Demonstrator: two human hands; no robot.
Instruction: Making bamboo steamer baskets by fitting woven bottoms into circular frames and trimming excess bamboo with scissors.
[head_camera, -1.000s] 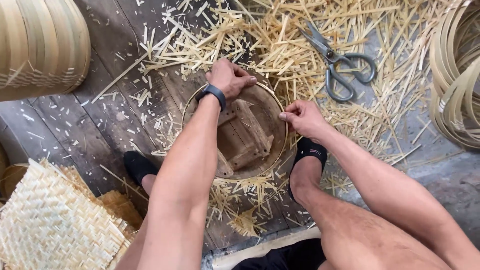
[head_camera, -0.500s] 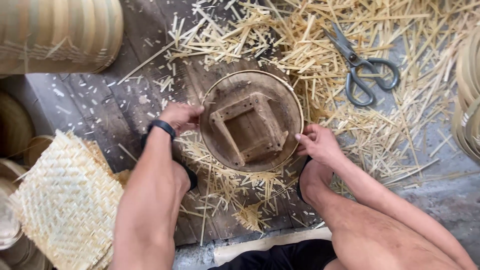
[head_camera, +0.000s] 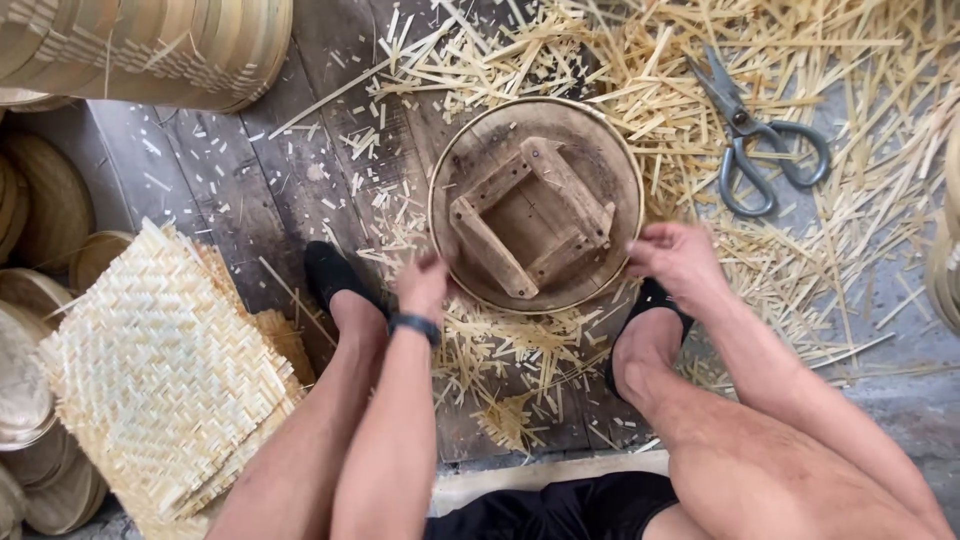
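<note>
A round wooden form with a bamboo ring around it (head_camera: 590, 130) lies on the dark plank floor, a square wooden frame (head_camera: 530, 215) fixed in its middle. My left hand (head_camera: 422, 285) grips the ring's near left edge. My right hand (head_camera: 678, 262) holds its near right edge with fingers curled over the rim. A dark band sits on my left wrist. My feet in black shoes rest below the form on either side.
Grey scissors (head_camera: 755, 140) lie among bamboo offcuts (head_camera: 640, 60) at the upper right. A stack of woven bamboo mats (head_camera: 165, 370) sits at left. Stacked bamboo steamer rings (head_camera: 150, 50) stand at upper left, with round lids (head_camera: 40, 210) along the left edge.
My left hand moved from the ring's far edge down to its near left edge. The right hand stayed on the right rim. The wooden frame has turned, and the view shifted left.
</note>
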